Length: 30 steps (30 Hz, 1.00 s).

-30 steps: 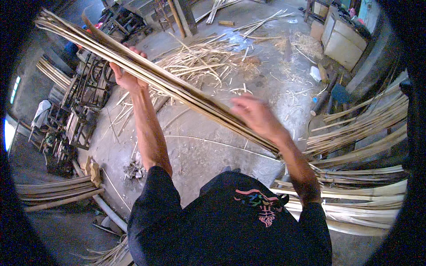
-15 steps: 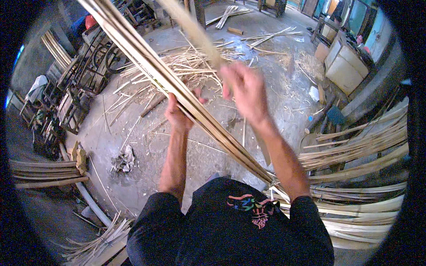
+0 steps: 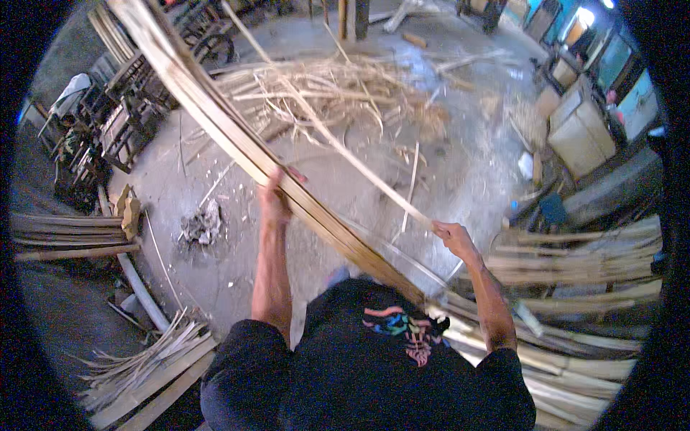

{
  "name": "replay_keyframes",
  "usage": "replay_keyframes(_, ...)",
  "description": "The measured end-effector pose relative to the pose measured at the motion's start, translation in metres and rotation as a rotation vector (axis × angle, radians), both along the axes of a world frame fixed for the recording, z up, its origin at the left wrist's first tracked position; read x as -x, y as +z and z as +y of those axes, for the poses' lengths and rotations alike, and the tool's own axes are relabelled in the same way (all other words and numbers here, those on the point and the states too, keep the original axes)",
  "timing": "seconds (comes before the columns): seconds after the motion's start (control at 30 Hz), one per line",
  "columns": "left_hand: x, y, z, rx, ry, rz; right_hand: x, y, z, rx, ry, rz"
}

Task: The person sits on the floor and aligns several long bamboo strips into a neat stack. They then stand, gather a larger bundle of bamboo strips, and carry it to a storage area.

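My left hand (image 3: 277, 194) is closed around a bundle of long bamboo strips (image 3: 215, 126), which slants from the upper left down to my right side. Its lower end passes in front of my black shirt. To the right, my right hand (image 3: 456, 235) grips the near end of a single thin bamboo strip (image 3: 338, 147). That strip runs up and away to the left, apart from the bundle. A tie of some pale material seems to sit near the bundle's lower end, too blurred to make out.
A heap of loose strips and shavings (image 3: 309, 90) covers the floor ahead. Stacks of long strips (image 3: 575, 266) lie at my right, and more strips (image 3: 65, 233) at the left. A pale cabinet (image 3: 582, 133) stands far right. Dark frames and wheels (image 3: 133, 118) crowd the far left.
My right hand has moved down and to the right, away from the bundle, with the single strip in it. My left hand has slipped slightly lower, still around the bundle. The view has shifted a little.
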<state>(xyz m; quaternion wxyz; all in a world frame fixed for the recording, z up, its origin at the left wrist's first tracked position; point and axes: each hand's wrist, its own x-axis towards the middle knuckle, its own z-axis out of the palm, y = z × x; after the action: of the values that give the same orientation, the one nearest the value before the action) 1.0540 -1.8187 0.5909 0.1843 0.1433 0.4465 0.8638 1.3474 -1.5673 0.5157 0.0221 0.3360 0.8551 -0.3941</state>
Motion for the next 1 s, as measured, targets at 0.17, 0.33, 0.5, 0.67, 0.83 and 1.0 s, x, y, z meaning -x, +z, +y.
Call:
replay_keyframes(0.17, 0.009, 0.002, -0.037, 0.08, 0.091, -0.061, -0.083, -0.109, 0.017, -0.423, 0.296, -0.741)
replay_keyframes(0.33, -0.013, -0.007, -0.062, 0.098, 0.174, -0.105, -0.126, -0.184, 0.044, -0.567, 0.415, -0.837)
replay_keyframes(0.5, -0.032, -0.016, -0.093, 0.209, 0.314, -0.13, -0.12, -0.171, 0.081, -0.133, 0.462, -0.756)
replay_keyframes(0.67, -0.027, -0.014, -0.107, 0.233, 0.406, -0.075, -0.151, 0.016, 0.109, 0.264, 0.067, -0.39)
replay_keyframes(0.83, -0.005, -0.002, -0.094, 0.129, 0.404, -0.06, -0.197, 0.158, 0.094, 0.024, -0.323, 0.169)
replay_keyframes(1.0, 0.011, 0.017, -0.076, 0.073, 0.391, -0.041, -0.195, 0.163, 0.063, -0.049, -0.536, 0.391)
